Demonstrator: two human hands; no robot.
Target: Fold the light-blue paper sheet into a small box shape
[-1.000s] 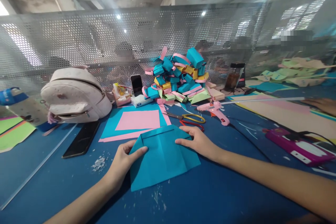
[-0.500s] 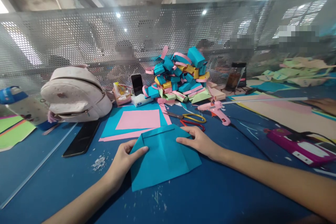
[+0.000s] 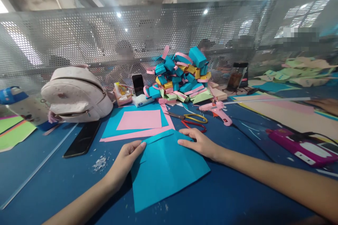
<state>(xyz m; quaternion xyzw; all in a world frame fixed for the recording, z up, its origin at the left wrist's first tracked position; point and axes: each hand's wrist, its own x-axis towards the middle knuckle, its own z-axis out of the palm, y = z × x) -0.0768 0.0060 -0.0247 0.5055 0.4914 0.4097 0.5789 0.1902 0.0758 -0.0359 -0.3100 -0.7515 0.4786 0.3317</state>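
Note:
A sheet of blue paper [image 3: 169, 168] with crease lines and short slits is held just over the blue table. My left hand [image 3: 130, 154] pinches its upper left edge between thumb and fingers. At the upper right edge, my right hand [image 3: 199, 143] grips the sheet, thumb on top and fingers behind. Beyond the sheet lie scissors [image 3: 195, 118] with yellow and red handles. A pink rectangle of paper [image 3: 139, 119] rests on larger blue paper [image 3: 111, 121], with pink strips along its edges.
A pink glue gun [image 3: 218, 110] lies right of the scissors. Behind stands a heap of folded paper pieces [image 3: 182, 77]. At left are a black phone [image 3: 82, 139], a white backpack [image 3: 79, 93] and a bottle [image 3: 25, 107]. A magenta device [image 3: 301, 147] lies right, near another person's hand [image 3: 324, 105].
The blue paper has opened out flatter, and its near edge reaches closer to me. My left hand has shifted slightly; my right hand has hardly moved.

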